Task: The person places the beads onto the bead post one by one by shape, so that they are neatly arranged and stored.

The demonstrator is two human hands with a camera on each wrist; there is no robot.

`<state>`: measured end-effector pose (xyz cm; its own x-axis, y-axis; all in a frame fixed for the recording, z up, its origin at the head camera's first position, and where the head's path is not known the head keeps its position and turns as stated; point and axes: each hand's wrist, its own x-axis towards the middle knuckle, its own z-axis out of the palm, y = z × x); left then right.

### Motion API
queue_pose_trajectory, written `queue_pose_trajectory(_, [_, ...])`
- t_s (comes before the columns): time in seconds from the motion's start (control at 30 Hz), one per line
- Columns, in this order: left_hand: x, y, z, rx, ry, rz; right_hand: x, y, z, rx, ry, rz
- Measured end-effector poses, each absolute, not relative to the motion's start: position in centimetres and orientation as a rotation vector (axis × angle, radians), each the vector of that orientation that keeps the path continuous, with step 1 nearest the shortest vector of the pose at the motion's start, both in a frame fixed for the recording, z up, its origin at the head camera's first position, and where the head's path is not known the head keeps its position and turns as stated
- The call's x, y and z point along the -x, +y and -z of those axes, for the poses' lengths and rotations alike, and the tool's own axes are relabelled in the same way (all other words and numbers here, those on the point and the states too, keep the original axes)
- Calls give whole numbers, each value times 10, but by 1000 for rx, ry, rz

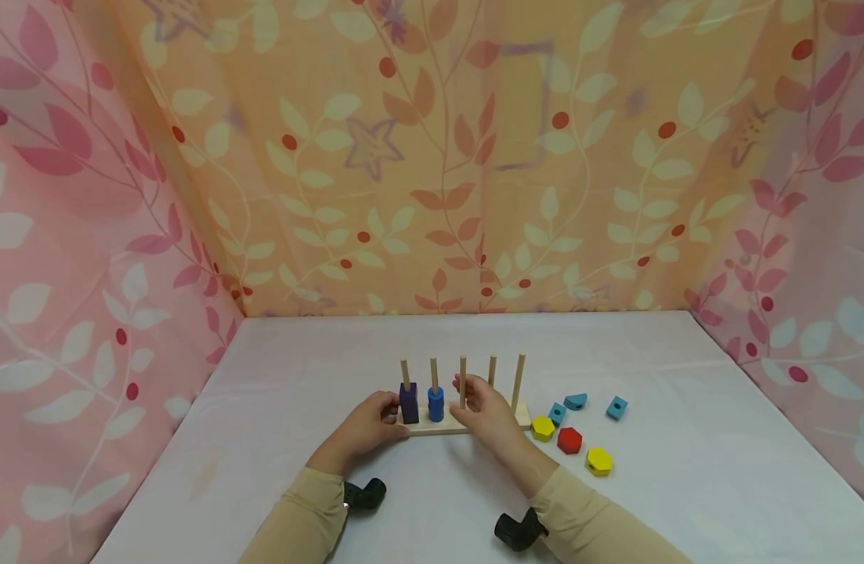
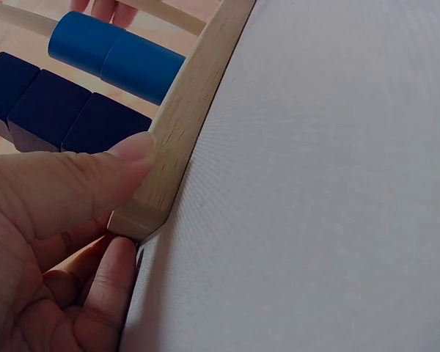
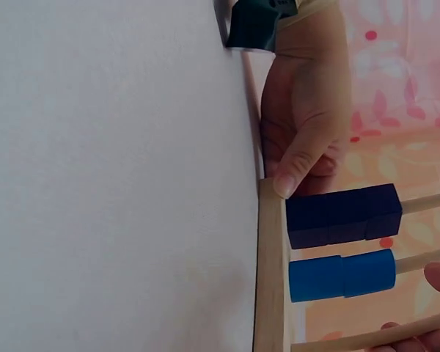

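The left hand [image 1: 366, 427] pinches the near left corner of the flat pale wooden base board [image 2: 177, 125], thumb [image 2: 81, 180] curled on top and a finger tucked under the edge, just beside the stack of dark blue square wooden blocks [image 1: 408, 402] on the first peg. The right hand [image 1: 486, 409] has its fingers curled round the third upright wooden dowel [image 1: 463, 381]; just left of those fingers stand the bright blue cylindrical wooden beads [image 1: 435, 403] on the second peg. The board rests on the white cloth-covered table [image 1: 685, 439]. It looks light, rigid and smooth, likely to slide on the cloth, so the base's corner seems the firmest hold; the thin dowels might flex. Loose yellow, red and teal wooden pieces [image 1: 571, 439] lie right of the right hand.
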<state>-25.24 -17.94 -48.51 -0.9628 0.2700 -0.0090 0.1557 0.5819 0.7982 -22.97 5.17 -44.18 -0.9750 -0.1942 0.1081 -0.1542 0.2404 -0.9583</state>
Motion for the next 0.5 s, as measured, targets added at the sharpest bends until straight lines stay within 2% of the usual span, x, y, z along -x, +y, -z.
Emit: queue_pose_trajectory(0.5, [253, -178, 486, -363, 2677, -1334, 217, 97, 428, 335, 2395, 1872])
